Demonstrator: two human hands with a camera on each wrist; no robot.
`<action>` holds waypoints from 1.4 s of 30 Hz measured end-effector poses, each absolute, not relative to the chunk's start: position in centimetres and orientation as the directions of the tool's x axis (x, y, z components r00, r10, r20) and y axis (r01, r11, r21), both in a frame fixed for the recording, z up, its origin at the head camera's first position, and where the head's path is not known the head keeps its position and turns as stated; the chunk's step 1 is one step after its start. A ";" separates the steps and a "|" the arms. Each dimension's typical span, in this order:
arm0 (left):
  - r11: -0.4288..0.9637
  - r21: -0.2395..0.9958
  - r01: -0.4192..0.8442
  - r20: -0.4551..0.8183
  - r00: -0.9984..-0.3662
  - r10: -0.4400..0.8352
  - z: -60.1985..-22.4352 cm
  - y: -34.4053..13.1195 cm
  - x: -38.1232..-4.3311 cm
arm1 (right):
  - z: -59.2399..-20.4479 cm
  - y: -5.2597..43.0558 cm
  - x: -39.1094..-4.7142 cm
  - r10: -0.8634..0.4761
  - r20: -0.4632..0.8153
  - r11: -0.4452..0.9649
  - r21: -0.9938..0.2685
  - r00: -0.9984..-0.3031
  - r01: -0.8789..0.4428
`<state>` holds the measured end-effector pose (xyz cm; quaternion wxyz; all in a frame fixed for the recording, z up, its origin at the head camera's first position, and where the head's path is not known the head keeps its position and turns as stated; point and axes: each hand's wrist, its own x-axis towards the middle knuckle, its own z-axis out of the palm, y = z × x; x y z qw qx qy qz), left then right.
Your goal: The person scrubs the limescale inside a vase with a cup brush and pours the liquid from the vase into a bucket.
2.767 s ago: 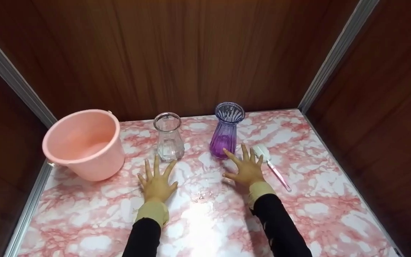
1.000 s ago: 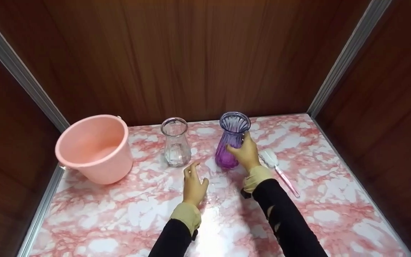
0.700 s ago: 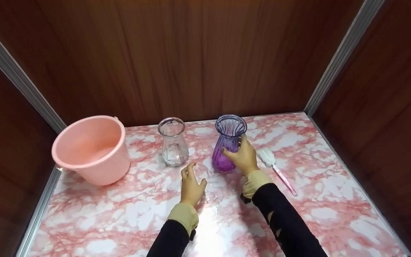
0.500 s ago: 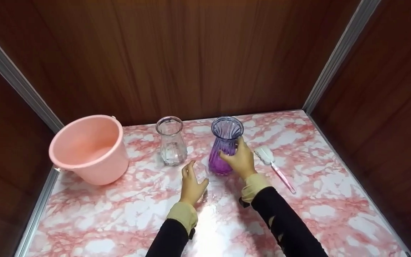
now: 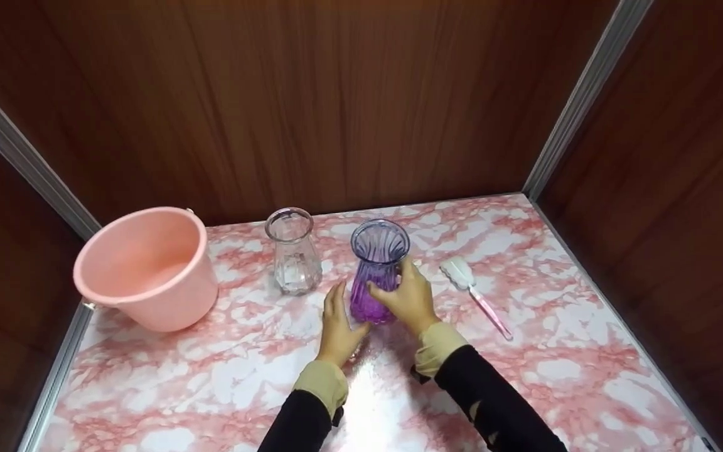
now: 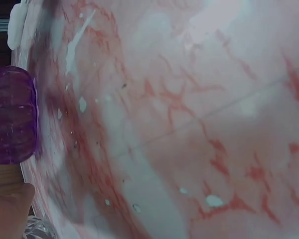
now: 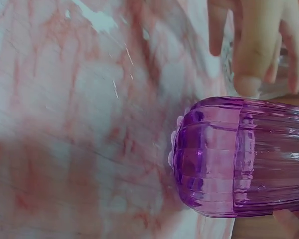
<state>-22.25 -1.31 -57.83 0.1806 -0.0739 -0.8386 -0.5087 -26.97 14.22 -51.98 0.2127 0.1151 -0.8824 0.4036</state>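
Observation:
My right hand (image 5: 413,298) grips a ribbed purple glass vase (image 5: 371,285) round its right side, thumb in front. The vase stands upright, with what looks like liquid in its lower part. Whether its base touches the table I cannot tell. My left hand (image 5: 338,333) is close by its left side, fingers extended and thumb spread. In the right wrist view, the left fingers (image 7: 259,45) hang beside the vase wall; contact is unclear. A clear glass vase (image 5: 297,270) with liquid-like contents stands behind my left hand. The left wrist view shows the purple base (image 6: 12,117).
A pink bucket (image 5: 179,304) stands at the left. To the right lies a brush (image 5: 459,271) with a white head and pink handle. Dark wood panels (image 5: 336,113) enclose the back and sides of the pink-marbled table (image 5: 223,389), which has wet-looking spots.
From spread out flat over the table, my right hand has gone to the purple vase and gripped it. The vase has come nearer and leftward. My left hand has moved right, up to it.

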 end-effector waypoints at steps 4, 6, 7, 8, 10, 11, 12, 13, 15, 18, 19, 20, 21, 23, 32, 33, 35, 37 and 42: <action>0.484 0.814 0.320 0.398 -0.915 -0.065 -57.4 -1.3 -22.3 | -52.3 13.6 -26.2 -0.050 0.511 0.648 -0.638 -0.858 -0.417; 0.474 0.814 0.336 0.412 -0.909 -0.062 -57.1 -1.3 -22.4 | -52.4 13.3 -25.8 -0.057 0.527 0.651 -0.625 -0.848 -0.432; 0.465 0.816 0.344 0.417 -0.907 -0.059 -57.0 -1.4 -22.4 | -52.5 13.1 -25.7 -0.060 0.532 0.653 -0.619 -0.844 -0.437; 0.455 0.817 0.353 0.422 -0.905 -0.056 -57.0 -1.4 -22.4 | -52.6 13.0 -25.5 -0.065 0.538 0.653 -0.614 -0.841 -0.443; 0.437 0.821 0.366 0.429 -0.902 -0.051 -56.9 -1.5 -22.4 | -52.6 12.6 -25.2 -0.074 0.544 0.658 -0.603 -0.836 -0.451; 0.430 0.823 0.372 0.432 -0.901 -0.048 -56.9 -1.6 -22.4 | -52.6 12.5 -25.0 -0.079 0.546 0.660 -0.598 -0.834 -0.454; 0.425 0.825 0.373 0.431 -0.901 -0.047 -56.9 -1.7 -22.4 | -52.6 12.3 -24.9 -0.082 0.548 0.660 -0.596 -0.833 -0.457; 0.420 0.827 0.374 0.431 -0.901 -0.047 -56.9 -1.8 -22.4 | -52.5 12.2 -24.8 -0.085 0.547 0.660 -0.595 -0.832 -0.459; 0.413 0.829 0.378 0.433 -0.900 -0.045 -57.0 -2.0 -22.3 | -52.4 11.8 -24.5 -0.088 0.545 0.660 -0.595 -0.834 -0.458; 0.418 0.821 0.390 0.449 -0.892 -0.048 -57.1 -2.3 -22.2 | -52.5 11.3 -24.0 -0.096 0.543 0.662 -0.591 -0.834 -0.461; 0.420 0.817 0.395 0.457 -0.888 -0.052 -57.2 -2.5 -22.1 | -52.5 11.2 -23.9 -0.099 0.542 0.664 -0.589 -0.834 -0.461; 0.426 0.809 0.404 0.470 -0.881 -0.057 -57.3 -2.6 -22.1 | -52.5 10.9 -23.7 -0.102 0.542 0.665 -0.587 -0.834 -0.462; 0.433 0.802 0.412 0.484 -0.872 -0.065 -57.3 -2.7 -22.0 | -52.5 10.7 -23.5 -0.105 0.540 0.665 -0.586 -0.835 -0.462; 0.434 0.793 0.427 0.508 -0.857 -0.085 -57.5 -3.0 -21.9 | -52.5 10.3 -23.0 -0.114 0.538 0.661 -0.587 -0.835 -0.468; 0.405 0.796 0.450 0.550 -0.817 -0.172 -58.1 -3.9 -21.2 | -53.0 8.5 -21.5 -0.129 0.530 0.653 -0.591 -0.838 -0.474; 0.404 0.796 0.450 0.550 -0.816 -0.176 -58.2 -3.9 -21.1 | -53.1 8.4 -21.4 -0.127 0.531 0.656 -0.588 -0.838 -0.472; 0.407 0.796 0.449 0.552 -0.814 -0.181 -58.2 -3.9 -21.0 | -53.2 8.2 -21.2 -0.123 0.537 0.662 -0.582 -0.834 -0.472; 0.399 0.800 0.448 0.549 -0.815 -0.185 -58.2 -3.9 -20.9 | -53.2 8.2 -21.1 -0.121 0.546 0.662 -0.578 -0.829 -0.477; 0.404 0.806 0.433 0.543 -0.813 -0.211 -58.4 -4.0 -20.6 | -53.5 8.0 -21.0 -0.129 0.581 0.665 -0.551 -0.804 -0.505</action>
